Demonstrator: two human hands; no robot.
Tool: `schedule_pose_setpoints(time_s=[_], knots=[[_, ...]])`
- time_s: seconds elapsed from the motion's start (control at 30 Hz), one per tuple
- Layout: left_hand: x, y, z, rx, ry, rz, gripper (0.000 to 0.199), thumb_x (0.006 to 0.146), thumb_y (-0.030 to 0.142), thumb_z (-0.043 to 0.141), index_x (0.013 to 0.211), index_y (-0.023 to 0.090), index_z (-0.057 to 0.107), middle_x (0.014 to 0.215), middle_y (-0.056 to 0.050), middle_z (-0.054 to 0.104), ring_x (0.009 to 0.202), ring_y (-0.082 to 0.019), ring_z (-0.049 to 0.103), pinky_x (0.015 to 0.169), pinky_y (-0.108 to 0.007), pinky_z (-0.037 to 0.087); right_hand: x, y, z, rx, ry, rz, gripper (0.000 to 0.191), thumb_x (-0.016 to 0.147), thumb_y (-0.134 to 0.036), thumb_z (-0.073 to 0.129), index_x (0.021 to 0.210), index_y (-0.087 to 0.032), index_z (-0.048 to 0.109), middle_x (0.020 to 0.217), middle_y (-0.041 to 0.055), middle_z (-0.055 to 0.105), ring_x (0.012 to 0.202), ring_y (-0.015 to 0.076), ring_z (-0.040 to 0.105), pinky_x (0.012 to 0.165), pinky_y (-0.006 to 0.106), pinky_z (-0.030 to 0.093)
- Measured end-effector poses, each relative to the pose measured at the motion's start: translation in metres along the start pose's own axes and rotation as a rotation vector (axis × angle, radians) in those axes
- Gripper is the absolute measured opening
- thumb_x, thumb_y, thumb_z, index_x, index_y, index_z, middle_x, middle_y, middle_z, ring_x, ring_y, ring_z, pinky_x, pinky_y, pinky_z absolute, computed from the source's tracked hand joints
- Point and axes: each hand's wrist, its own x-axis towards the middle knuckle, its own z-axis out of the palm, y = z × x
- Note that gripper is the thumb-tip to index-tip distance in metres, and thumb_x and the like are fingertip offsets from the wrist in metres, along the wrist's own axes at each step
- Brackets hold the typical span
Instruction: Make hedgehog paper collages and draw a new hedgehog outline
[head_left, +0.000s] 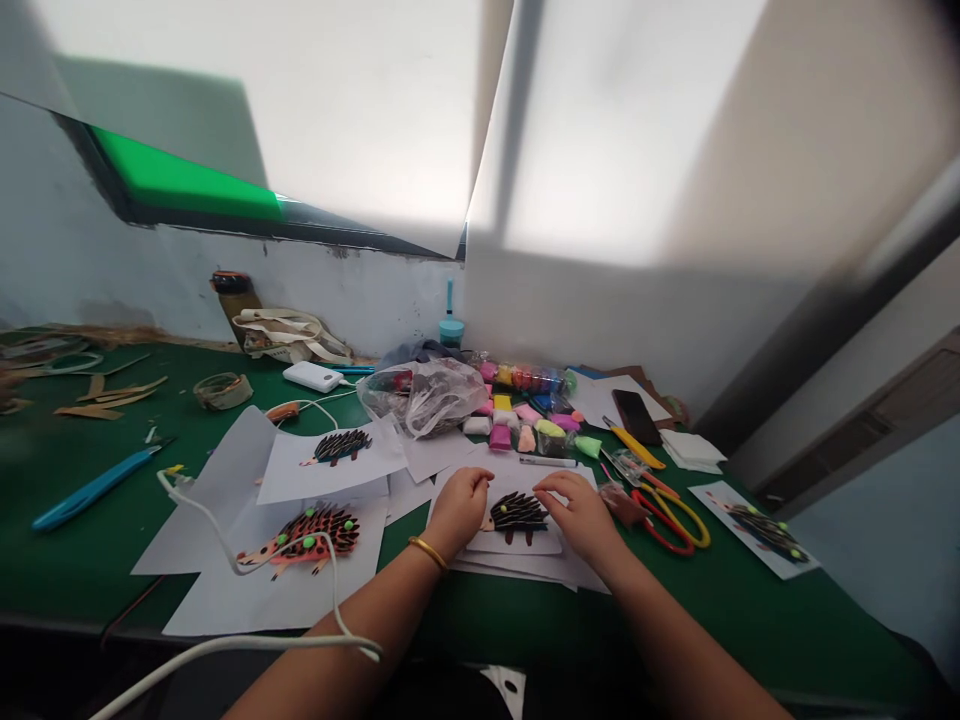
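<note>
A hedgehog picture with black spines (519,512) lies on white paper in front of me, between my hands. My left hand (461,508), with a gold bangle at the wrist, is over the paper's left side, fingers curled in and thumb against them. Over the right side, my right hand (579,512) has its thumb and forefinger brought together in a pinch near the spines. Anything in either pinch is too small or hidden to name. Beyond the hands are a pen (548,462) and several small packs of coloured clay (501,437).
More hedgehog pictures (342,446) lie at left, crossed by a white cable (211,522), and another (757,530) at right. Scissors (675,535), a yellow cutter (636,446) and a phone (636,415) are right. A plastic bag (431,398) and power bank (312,376) stand behind; blue tweezers (94,490) far left.
</note>
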Motion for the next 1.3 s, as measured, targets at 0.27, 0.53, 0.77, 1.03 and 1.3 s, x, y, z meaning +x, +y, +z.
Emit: schedule_pose_setpoints(time_s=[0.27, 0.53, 0.77, 1.03, 1.3], knots=[[-0.008, 0.007, 0.001, 0.108, -0.137, 0.105, 0.038, 0.094, 0.029, 0.037, 0.123, 0.023, 0.061, 0.109, -0.004, 0.071, 0.107, -0.023, 0.058, 0.093, -0.034, 0.039, 0.030, 0.011, 0.022, -0.227, -0.158, 0.104, 0.024, 0.088, -0.034, 0.055, 0.088, -0.026, 0.077, 0.089, 0.0051, 0.067, 0.094, 0.0221, 0.057, 0.082, 0.032, 0.040], [-0.010, 0.012, 0.002, 0.159, -0.190, 0.107, 0.043, 0.097, 0.038, 0.029, 0.130, 0.026, 0.054, 0.122, -0.005, 0.066, 0.117, -0.023, 0.053, 0.098, -0.037, 0.033, 0.034, 0.014, 0.028, -0.227, -0.195, 0.147, 0.025, 0.087, -0.034, 0.054, 0.086, -0.026, 0.077, 0.088, 0.0048, 0.068, 0.090, 0.0207, 0.058, 0.078, 0.029, 0.039], [-0.010, 0.013, 0.002, 0.148, -0.206, 0.080, 0.044, 0.097, 0.039, 0.029, 0.131, 0.026, 0.054, 0.124, -0.005, 0.065, 0.118, -0.023, 0.052, 0.101, -0.037, 0.031, 0.034, 0.014, 0.028, -0.215, -0.198, 0.146, 0.027, 0.088, -0.035, 0.053, 0.085, -0.026, 0.077, 0.087, 0.0048, 0.068, 0.089, 0.0204, 0.059, 0.078, 0.028, 0.040], [-0.010, 0.013, 0.002, 0.174, -0.225, 0.087, 0.045, 0.097, 0.040, 0.027, 0.131, 0.027, 0.054, 0.126, -0.005, 0.064, 0.119, -0.024, 0.052, 0.100, -0.039, 0.031, 0.032, 0.015, 0.030, -0.199, -0.199, 0.143, 0.026, 0.088, -0.035, 0.053, 0.085, -0.025, 0.077, 0.087, 0.0044, 0.068, 0.089, 0.0202, 0.059, 0.077, 0.028, 0.040], [-0.007, 0.008, 0.001, 0.023, -0.135, 0.068, 0.045, 0.097, 0.039, 0.028, 0.125, 0.020, 0.057, 0.104, -0.006, 0.072, 0.107, -0.022, 0.059, 0.096, -0.033, 0.037, 0.031, 0.004, 0.026, -0.185, -0.141, 0.071, 0.023, 0.088, -0.034, 0.055, 0.089, -0.026, 0.076, 0.090, 0.0048, 0.068, 0.095, 0.0220, 0.057, 0.084, 0.032, 0.039]])
